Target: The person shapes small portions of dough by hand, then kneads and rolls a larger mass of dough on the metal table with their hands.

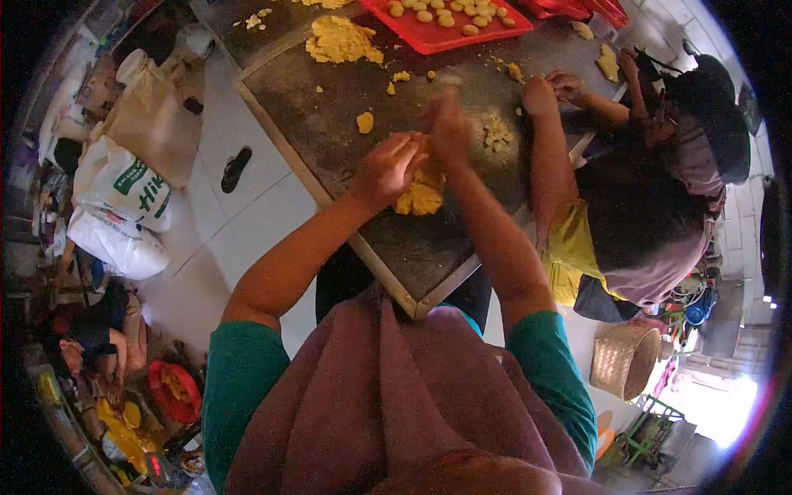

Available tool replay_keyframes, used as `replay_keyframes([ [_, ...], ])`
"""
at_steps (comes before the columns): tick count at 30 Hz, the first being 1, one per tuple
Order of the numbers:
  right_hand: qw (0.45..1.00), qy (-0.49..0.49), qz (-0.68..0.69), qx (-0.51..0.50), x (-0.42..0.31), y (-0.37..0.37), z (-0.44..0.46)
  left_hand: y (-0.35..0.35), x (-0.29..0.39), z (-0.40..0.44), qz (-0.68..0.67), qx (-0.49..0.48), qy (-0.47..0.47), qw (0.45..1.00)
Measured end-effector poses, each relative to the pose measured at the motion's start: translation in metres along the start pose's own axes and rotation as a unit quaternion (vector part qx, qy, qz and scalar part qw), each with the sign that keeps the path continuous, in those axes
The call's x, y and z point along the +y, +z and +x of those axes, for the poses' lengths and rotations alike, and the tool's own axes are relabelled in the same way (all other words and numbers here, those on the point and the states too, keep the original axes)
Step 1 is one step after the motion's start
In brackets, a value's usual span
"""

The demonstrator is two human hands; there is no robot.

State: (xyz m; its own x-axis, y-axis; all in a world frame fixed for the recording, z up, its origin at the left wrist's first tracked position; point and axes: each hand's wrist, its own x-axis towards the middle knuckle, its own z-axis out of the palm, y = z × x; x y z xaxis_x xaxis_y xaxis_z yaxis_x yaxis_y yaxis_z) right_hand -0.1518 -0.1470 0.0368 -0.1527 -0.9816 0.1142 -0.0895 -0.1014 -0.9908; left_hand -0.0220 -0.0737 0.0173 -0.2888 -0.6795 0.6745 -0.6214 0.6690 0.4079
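Over the near corner of the dark worktable, my left hand [394, 167] is cupped, its fingers curled and pressed together; whatever lies inside is hidden. My right hand [446, 132] is beside it, smeared by motion, so its fingers do not show clearly. Just under and between both hands lies a lump of yellow dough [420, 196], partly covered by them. A small piece of dough [365, 123] sits to the left of my hands. Right of my right hand is a cluster of small pale bits [496, 132].
A red tray [429, 37] with several dough balls stands at the far side, near a big dough mound [342, 41]. To the right, a co-worker's hands [554, 89] work over the table. White sacks [124, 194] lie on the left; a woven basket [623, 359] stands at right.
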Motion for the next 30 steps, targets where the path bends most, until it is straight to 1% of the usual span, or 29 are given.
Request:
replay_keyframes([
  [2, 0.982, 0.035, -0.180, -0.032, -0.009, 0.009, -0.012, 0.004, -0.007, -0.007, -0.003, -0.038, -0.039, 0.999],
  [4, 0.987, -0.021, -0.155, -0.032, 0.011, 0.013, -0.005, 0.002, -0.005, -0.005, -0.014, -0.072, -0.076, 0.994],
  [6, 0.985, -0.043, -0.165, -0.036, 0.021, 0.009, -0.002, -0.006, 0.008, -0.001, -0.031, -0.107, -0.111, 0.988],
  [8, 0.976, -0.037, -0.206, -0.053, 0.019, 0.008, 0.002, 0.000, 0.021, -0.008, 0.085, -0.070, -0.068, 0.992],
  [9, 0.982, -0.023, -0.182, -0.039, 0.020, 0.009, 0.002, 0.005, 0.026, -0.011, 0.144, -0.052, -0.050, 0.987],
  [11, 0.991, 0.009, -0.132, -0.015, 0.027, 0.012, 0.002, 0.013, 0.029, -0.014, 0.141, -0.057, -0.069, 0.986],
  [12, 0.991, 0.034, -0.127, -0.032, 0.020, 0.012, -0.001, 0.016, 0.030, -0.015, 0.140, -0.060, -0.080, 0.985],
  [14, 0.987, 0.086, -0.118, -0.064, -0.001, 0.008, -0.009, 0.023, 0.029, -0.013, 0.149, -0.030, -0.083, 0.985],
  [15, 0.987, 0.082, -0.121, -0.069, 0.002, 0.008, -0.009, 0.022, 0.030, -0.010, 0.154, -0.016, -0.087, 0.984],
  [17, 0.986, 0.073, -0.127, -0.079, 0.007, 0.007, -0.006, 0.017, 0.028, 0.000, 0.123, -0.070, -0.122, 0.982],
  [18, 0.985, 0.053, -0.145, -0.075, 0.010, 0.006, -0.003, 0.015, 0.026, 0.006, 0.108, -0.095, -0.141, 0.980],
  [20, 0.981, 0.011, -0.180, -0.065, 0.017, 0.005, -0.003, 0.026, 0.014, 0.007, 0.117, -0.058, -0.128, 0.983],
  [23, 0.987, 0.100, -0.125, -0.034, 0.002, 0.007, -0.008, 0.036, 0.001, 0.011, 0.125, 0.022, -0.084, 0.988],
  [24, 0.988, 0.087, -0.127, -0.033, 0.009, 0.007, -0.006, 0.038, -0.003, 0.013, 0.127, 0.054, -0.064, 0.988],
  [26, 0.989, 0.054, -0.135, -0.021, 0.031, 0.002, 0.005, 0.043, -0.017, 0.019, 0.078, -0.014, -0.124, 0.989],
  [27, 0.992, 0.054, -0.117, -0.009, 0.033, -0.001, 0.006, 0.042, -0.017, 0.023, 0.051, -0.048, -0.151, 0.986],
  [30, 0.997, 0.041, -0.065, 0.029, 0.039, 0.002, 0.003, 0.033, -0.010, 0.028, 0.059, 0.006, -0.132, 0.989],
])
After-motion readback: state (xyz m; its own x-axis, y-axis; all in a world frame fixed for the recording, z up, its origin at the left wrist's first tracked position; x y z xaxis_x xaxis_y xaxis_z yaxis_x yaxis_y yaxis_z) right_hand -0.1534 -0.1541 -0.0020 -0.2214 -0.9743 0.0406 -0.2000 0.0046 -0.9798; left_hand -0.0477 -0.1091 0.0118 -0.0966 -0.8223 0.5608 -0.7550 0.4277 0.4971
